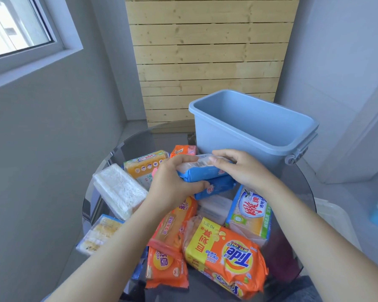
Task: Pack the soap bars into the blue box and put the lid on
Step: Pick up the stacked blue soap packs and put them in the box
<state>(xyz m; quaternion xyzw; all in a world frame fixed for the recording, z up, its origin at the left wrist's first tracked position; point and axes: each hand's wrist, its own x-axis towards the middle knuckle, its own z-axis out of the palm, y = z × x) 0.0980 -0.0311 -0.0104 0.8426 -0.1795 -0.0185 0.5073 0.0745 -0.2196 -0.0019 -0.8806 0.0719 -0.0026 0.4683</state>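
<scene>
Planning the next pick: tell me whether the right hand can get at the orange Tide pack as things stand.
Probably yes, once freed. The Tide pack lies on top at the near edge of the glass table, uncovered. But the right hand, with the left hand, is holding a blue soap pack.

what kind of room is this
Probably a small home corner or enclosed balcony: a window in a plain grey wall, pale wooden slat panelling behind, and a round glass table squeezed between the walls.

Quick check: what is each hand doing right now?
Left hand: grips the blue-wrapped soap bar by its left end.
Right hand: fingers curled over the same bar's right end, holding it too.
</scene>
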